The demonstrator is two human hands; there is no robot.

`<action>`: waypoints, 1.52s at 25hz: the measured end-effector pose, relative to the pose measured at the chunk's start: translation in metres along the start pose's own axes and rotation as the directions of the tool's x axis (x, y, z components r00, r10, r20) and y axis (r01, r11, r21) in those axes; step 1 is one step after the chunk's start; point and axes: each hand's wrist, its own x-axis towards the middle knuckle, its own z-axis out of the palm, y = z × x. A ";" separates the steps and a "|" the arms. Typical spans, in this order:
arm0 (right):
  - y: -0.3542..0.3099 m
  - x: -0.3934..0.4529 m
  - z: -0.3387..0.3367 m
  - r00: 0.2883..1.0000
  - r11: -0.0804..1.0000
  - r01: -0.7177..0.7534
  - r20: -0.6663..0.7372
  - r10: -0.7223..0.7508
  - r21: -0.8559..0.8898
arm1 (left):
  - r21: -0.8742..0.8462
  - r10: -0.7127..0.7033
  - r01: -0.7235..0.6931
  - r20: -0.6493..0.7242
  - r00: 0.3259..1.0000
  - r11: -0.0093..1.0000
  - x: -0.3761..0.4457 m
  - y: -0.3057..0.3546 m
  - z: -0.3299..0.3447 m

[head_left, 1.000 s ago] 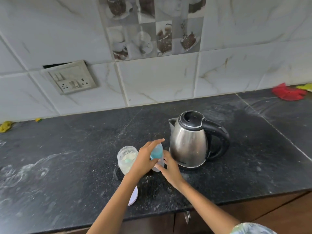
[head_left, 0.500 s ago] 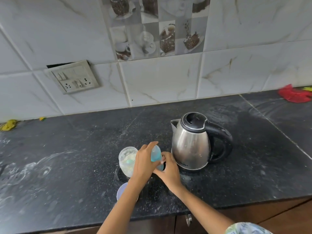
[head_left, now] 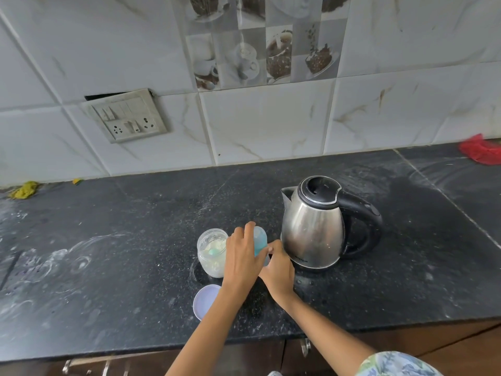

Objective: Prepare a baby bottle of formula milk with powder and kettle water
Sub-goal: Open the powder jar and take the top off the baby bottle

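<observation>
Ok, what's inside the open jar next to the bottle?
The jar holds white powder with a pale green scoop lying on it. How deep the powder goes can't be judged; the left hand covers the jar's right edge.

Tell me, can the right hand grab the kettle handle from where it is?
Probably yes. The right hand sits just beside the kettle, and the black handle sticks out on the far right side with bare counter around it. It would first have to let go of the bottle.

Legible text: none. Kettle: small dark brand mark low on the steel body near the base, too small and blurred to read. Switch plate on the tiled wall: no readable markings. Printed tile: pictures only, no lettering.
</observation>
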 end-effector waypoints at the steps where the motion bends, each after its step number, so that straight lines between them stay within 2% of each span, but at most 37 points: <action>1: -0.002 -0.001 0.000 1.000 1.000 -0.004 -0.005 0.004 -0.017 | 0.033 -0.009 0.009 -0.006 1.000 0.999 0.001 0.002 -0.001; 3: -0.004 -0.003 0.000 1.000 0.999 -0.012 -0.018 0.012 -0.035 | 0.037 -0.034 0.031 0.068 0.997 0.999 0.002 0.006 -0.005; 6: -0.004 -0.003 -0.002 1.000 0.999 -0.023 0.002 0.023 -0.040 | -0.154 -0.021 0.074 0.319 0.947 0.985 0.007 0.005 -0.013; 8: -0.005 -0.003 -0.003 0.999 0.999 -0.034 0.009 0.035 -0.029 | -0.165 0.026 0.039 0.370 0.928 0.986 0.010 -0.002 -0.016; 13: -0.007 -0.007 -0.002 1.000 0.997 -0.007 -0.007 0.007 -0.071 | -0.051 -0.056 0.064 0.140 0.989 0.997 0.003 0.005 -0.014; 16: -0.009 -0.008 -0.003 1.000 0.997 0.004 0.008 -0.003 -0.071 | 0.037 -0.009 0.009 0.010 1.000 0.999 0.012 0.017 -0.026; 19: -0.004 -0.014 -0.010 0.998 0.998 -0.002 0.059 0.005 -0.057 | -0.077 0.016 -0.018 -0.026 1.000 0.997 0.008 0.020 -0.048; 22: 0.016 -0.030 -0.033 0.998 0.999 0.006 0.055 -0.003 -0.053 | -0.207 0.025 -0.031 -0.028 0.999 0.978 -0.034 0.010 -0.052; 25: 0.034 -0.040 -0.060 1.000 1.000 0.004 -0.002 -0.004 -0.026 | -0.210 0.079 -0.041 0.173 0.982 0.977 -0.077 -0.009 -0.026; 27: 0.034 -0.041 -0.071 1.000 1.000 0.027 -0.006 -0.027 -0.007 | -0.122 0.092 -0.055 0.315 0.945 0.991 -0.090 -0.016 -0.003; 30: 0.027 -0.039 -0.079 0.998 0.998 0.063 -0.009 -0.063 0.027 | 0.021 0.093 -0.110 0.401 0.911 0.994 -0.095 -0.018 0.015; 32: 0.022 -0.037 -0.083 0.995 0.993 0.095 -0.004 -0.095 0.065 | 0.020 0.082 -0.100 0.430 0.899 0.995 -0.096 -0.021 0.015; 34: 0.014 -0.033 -0.085 0.993 0.988 0.115 0.017 -0.118 0.106 | -0.050 0.092 -0.079 0.394 0.914 0.996 -0.093 -0.018 0.006; 36: 0.002 -0.027 -0.085 0.986 0.979 0.149 0.054 -0.157 0.137 | -0.158 0.109 -0.074 0.224 0.968 0.985 -0.086 -0.012 -0.011; 38: -0.012 -0.019 -0.083 0.970 0.967 0.202 0.102 -0.219 0.156 | -0.206 0.048 -0.043 0.022 0.999 0.978 -0.075 -0.008 -0.032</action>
